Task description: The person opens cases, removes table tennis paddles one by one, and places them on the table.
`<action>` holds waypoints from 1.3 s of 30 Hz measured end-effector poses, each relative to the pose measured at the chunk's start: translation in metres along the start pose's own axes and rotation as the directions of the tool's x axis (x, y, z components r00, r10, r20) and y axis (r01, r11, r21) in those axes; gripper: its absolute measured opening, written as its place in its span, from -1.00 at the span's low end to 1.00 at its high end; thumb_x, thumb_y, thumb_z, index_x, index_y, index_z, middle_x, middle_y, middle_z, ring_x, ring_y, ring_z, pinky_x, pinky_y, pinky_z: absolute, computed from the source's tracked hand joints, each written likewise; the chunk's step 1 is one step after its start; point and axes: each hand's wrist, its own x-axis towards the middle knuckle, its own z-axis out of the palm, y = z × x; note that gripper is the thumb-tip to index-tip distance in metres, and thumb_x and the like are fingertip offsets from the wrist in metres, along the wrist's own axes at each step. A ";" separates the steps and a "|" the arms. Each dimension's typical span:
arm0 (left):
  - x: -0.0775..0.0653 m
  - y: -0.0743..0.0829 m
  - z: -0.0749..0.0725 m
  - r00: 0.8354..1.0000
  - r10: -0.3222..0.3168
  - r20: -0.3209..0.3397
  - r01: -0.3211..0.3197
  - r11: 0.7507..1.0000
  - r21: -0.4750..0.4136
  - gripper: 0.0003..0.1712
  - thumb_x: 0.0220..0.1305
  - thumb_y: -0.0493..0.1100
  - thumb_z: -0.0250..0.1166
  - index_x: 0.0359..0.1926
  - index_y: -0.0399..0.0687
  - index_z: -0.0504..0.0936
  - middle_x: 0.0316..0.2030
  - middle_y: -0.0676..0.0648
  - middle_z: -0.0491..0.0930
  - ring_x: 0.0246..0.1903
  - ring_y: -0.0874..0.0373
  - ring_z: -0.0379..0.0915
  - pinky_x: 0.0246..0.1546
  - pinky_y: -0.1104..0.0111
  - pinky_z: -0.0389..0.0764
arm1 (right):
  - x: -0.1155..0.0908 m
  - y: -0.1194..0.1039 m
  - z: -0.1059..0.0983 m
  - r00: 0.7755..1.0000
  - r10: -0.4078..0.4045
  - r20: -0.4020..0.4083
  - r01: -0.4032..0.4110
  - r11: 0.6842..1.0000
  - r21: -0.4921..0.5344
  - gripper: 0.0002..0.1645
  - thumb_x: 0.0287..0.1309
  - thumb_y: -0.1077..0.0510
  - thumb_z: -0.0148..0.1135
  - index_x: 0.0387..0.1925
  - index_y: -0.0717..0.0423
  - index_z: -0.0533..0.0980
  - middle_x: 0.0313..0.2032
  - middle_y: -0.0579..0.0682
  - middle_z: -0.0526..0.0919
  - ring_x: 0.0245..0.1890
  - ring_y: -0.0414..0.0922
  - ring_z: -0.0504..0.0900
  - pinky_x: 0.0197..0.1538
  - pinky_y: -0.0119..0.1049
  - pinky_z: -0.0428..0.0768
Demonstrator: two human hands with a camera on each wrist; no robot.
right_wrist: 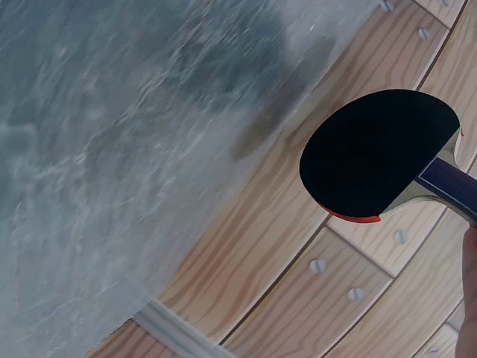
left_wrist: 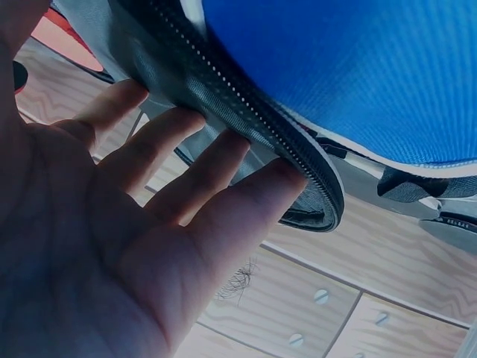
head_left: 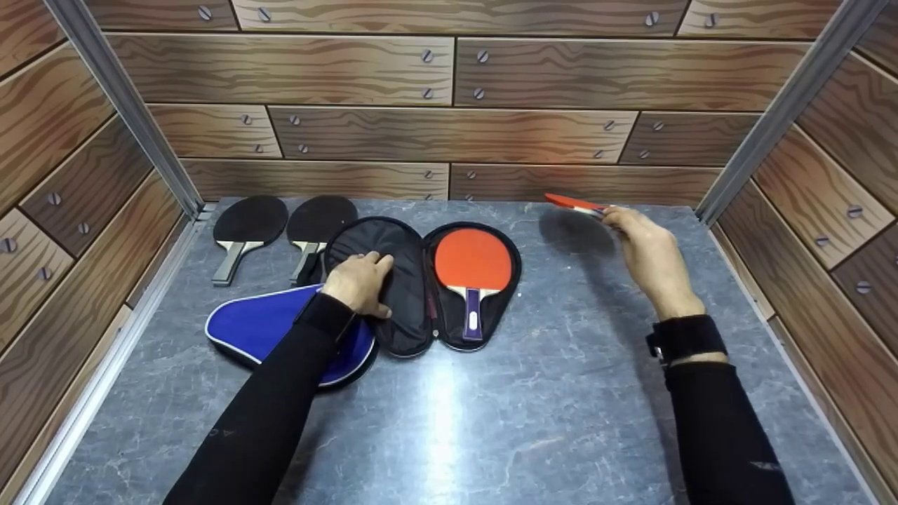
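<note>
My right hand (head_left: pixel 647 254) grips a table tennis bat (head_left: pixel 572 203) by its handle, raised above the far right of the table. Its red face is up; the right wrist view shows the black underside (right_wrist: pixel 380 153). With fingers extended, my left hand (head_left: pixel 356 280) rests on the black inner lid (head_left: pixel 405 308) of an unzipped bat case. The left wrist view has the fingertips against that lid, beside its zip (left_wrist: pixel 246 101). In the case's other half (head_left: pixel 513 263) lies a red bat (head_left: pixel 473 259) with a purple handle.
Partly under my left forearm is a blue case (head_left: pixel 259 319) with white piping. Two black-faced bats, one at far left (head_left: pixel 250 219) and one beside it (head_left: pixel 323 219), lie at the back, the second partly covered by the case lid. Wood-patterned walls (head_left: pixel 365 133) enclose the grey table (head_left: pixel 561 421).
</note>
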 end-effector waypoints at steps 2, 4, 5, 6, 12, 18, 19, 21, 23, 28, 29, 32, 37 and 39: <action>0.000 0.000 0.000 1.000 -0.002 0.000 0.002 1.000 0.002 0.21 -0.14 0.37 0.90 0.44 -0.01 0.56 0.29 -0.27 0.73 0.21 -0.41 0.79 0.21 -0.25 0.90 | -0.001 0.005 -0.001 1.000 0.014 -0.011 -0.014 1.000 -0.011 -0.76 0.55 0.44 0.41 0.14 0.29 0.77 0.29 0.24 0.88 0.35 0.31 0.85 0.47 0.19 0.76; 0.000 0.000 0.000 1.000 0.000 0.001 0.000 1.000 0.006 0.21 -0.13 0.37 0.89 0.44 -0.01 0.56 0.29 -0.27 0.73 0.21 -0.41 0.79 0.21 -0.24 0.90 | -0.003 0.010 -0.002 0.999 0.027 -0.019 -0.027 0.999 -0.020 -0.76 0.54 0.45 0.41 0.13 0.29 0.76 0.29 0.26 0.88 0.34 0.33 0.85 0.47 0.22 0.76; 0.000 0.000 0.001 1.000 0.001 0.002 -0.001 1.000 0.008 0.20 -0.13 0.37 0.89 0.44 -0.01 0.56 0.29 -0.27 0.73 0.21 -0.41 0.79 0.22 -0.24 0.90 | -0.003 0.012 -0.003 0.999 0.035 -0.023 -0.035 0.999 -0.022 -0.77 0.54 0.45 0.41 0.13 0.30 0.76 0.28 0.26 0.88 0.34 0.33 0.85 0.47 0.23 0.76; 0.000 0.000 0.001 1.000 0.003 0.004 -0.003 1.000 0.009 0.20 -0.12 0.37 0.89 0.44 -0.01 0.56 0.29 -0.28 0.73 0.21 -0.41 0.79 0.22 -0.23 0.90 | -0.004 0.015 -0.004 0.999 0.043 -0.026 -0.043 0.999 -0.024 -0.78 0.54 0.45 0.41 0.12 0.30 0.76 0.28 0.26 0.88 0.33 0.34 0.85 0.46 0.24 0.76; 0.000 0.001 0.000 1.000 0.006 0.014 -0.006 1.000 0.004 0.18 -0.09 0.36 0.88 0.43 -0.03 0.56 0.29 -0.29 0.72 0.22 -0.42 0.78 0.26 -0.23 0.88 | -0.009 0.030 -0.008 0.996 0.085 -0.041 -0.086 0.996 -0.017 -0.82 0.56 0.44 0.39 0.09 0.33 0.75 0.24 0.28 0.88 0.31 0.36 0.85 0.45 0.28 0.75; -0.001 0.002 0.000 1.000 0.003 0.011 -0.003 1.000 0.007 0.18 -0.09 0.36 0.88 0.44 -0.03 0.56 0.30 -0.29 0.72 0.21 -0.42 0.78 0.23 -0.23 0.89 | -0.014 0.042 -0.014 0.992 0.118 -0.043 -0.120 0.992 -0.031 -0.79 0.54 0.49 0.35 0.09 0.34 0.73 0.21 0.33 0.87 0.28 0.41 0.84 0.42 0.32 0.74; -0.001 0.002 0.000 1.000 0.003 0.010 -0.003 1.000 0.007 0.18 -0.10 0.37 0.88 0.44 -0.03 0.56 0.30 -0.28 0.72 0.21 -0.41 0.78 0.23 -0.23 0.89 | -0.015 0.044 -0.015 0.991 0.125 -0.041 -0.127 0.991 -0.035 -0.78 0.53 0.50 0.34 0.09 0.33 0.72 0.21 0.34 0.87 0.28 0.41 0.84 0.42 0.33 0.73; -0.001 0.002 0.000 1.000 0.002 0.009 -0.002 1.000 0.009 0.18 -0.11 0.37 0.89 0.41 -0.03 0.56 0.30 -0.28 0.72 0.21 -0.41 0.79 0.24 -0.23 0.89 | -0.016 0.047 -0.018 0.990 0.137 -0.033 -0.138 0.989 -0.042 -0.74 0.52 0.53 0.31 0.11 0.33 0.71 0.21 0.35 0.86 0.28 0.43 0.82 0.41 0.34 0.72; -0.001 0.002 0.000 1.000 0.002 0.007 -0.002 1.000 0.010 0.18 -0.12 0.38 0.89 0.40 -0.03 0.56 0.30 -0.28 0.72 0.22 -0.40 0.79 0.24 -0.22 0.89 | -0.017 0.049 -0.020 0.988 0.149 -0.027 -0.150 0.987 -0.052 -0.71 0.51 0.55 0.26 0.12 0.33 0.71 0.22 0.37 0.85 0.28 0.45 0.82 0.40 0.36 0.72; 0.000 0.002 -0.001 1.000 -0.001 0.016 0.000 1.000 0.023 0.19 -0.11 0.40 0.88 0.41 -0.03 0.54 0.31 -0.27 0.72 0.25 -0.38 0.78 0.28 -0.20 0.88 | -0.019 0.053 -0.026 0.982 0.183 -0.040 -0.185 0.980 -0.074 -0.69 0.50 0.54 0.26 0.14 0.32 0.72 0.21 0.39 0.85 0.27 0.48 0.80 0.36 0.43 0.69; 0.000 0.002 -0.001 1.000 -0.002 0.019 0.001 1.000 0.024 0.20 -0.11 0.40 0.88 0.42 -0.02 0.54 0.32 -0.27 0.72 0.26 -0.38 0.78 0.29 -0.20 0.88 | -0.019 0.054 -0.027 0.981 0.189 -0.048 -0.192 0.978 -0.078 -0.71 0.51 0.52 0.29 0.14 0.31 0.72 0.21 0.39 0.85 0.26 0.49 0.80 0.35 0.43 0.69; 0.000 0.002 -0.002 1.000 0.000 0.028 0.000 1.000 0.028 0.20 -0.08 0.39 0.88 0.44 -0.03 0.54 0.33 -0.28 0.71 0.27 -0.39 0.77 0.32 -0.19 0.86 | -0.019 0.055 -0.030 0.978 0.198 -0.072 -0.204 0.975 -0.090 -0.76 0.54 0.46 0.36 0.14 0.30 0.73 0.18 0.38 0.86 0.23 0.48 0.82 0.30 0.44 0.70; 0.000 0.003 -0.003 1.000 -0.001 0.028 0.001 1.000 0.019 0.20 -0.07 0.37 0.87 0.46 -0.04 0.54 0.35 -0.29 0.71 0.30 -0.40 0.76 0.34 -0.20 0.85 | -0.021 0.058 -0.034 0.970 0.231 -0.078 -0.239 0.965 -0.112 -0.73 0.55 0.46 0.32 0.16 0.29 0.71 0.18 0.41 0.84 0.21 0.51 0.81 0.26 0.47 0.68; -0.001 0.002 -0.003 1.000 -0.003 0.029 0.003 1.000 0.014 0.20 -0.08 0.38 0.87 0.46 -0.02 0.54 0.35 -0.28 0.71 0.30 -0.40 0.76 0.34 -0.20 0.85 | -0.022 0.059 -0.035 0.963 0.259 -0.071 -0.266 0.957 -0.116 -0.69 0.54 0.50 0.26 0.18 0.30 0.70 0.21 0.43 0.83 0.24 0.53 0.79 0.28 0.49 0.66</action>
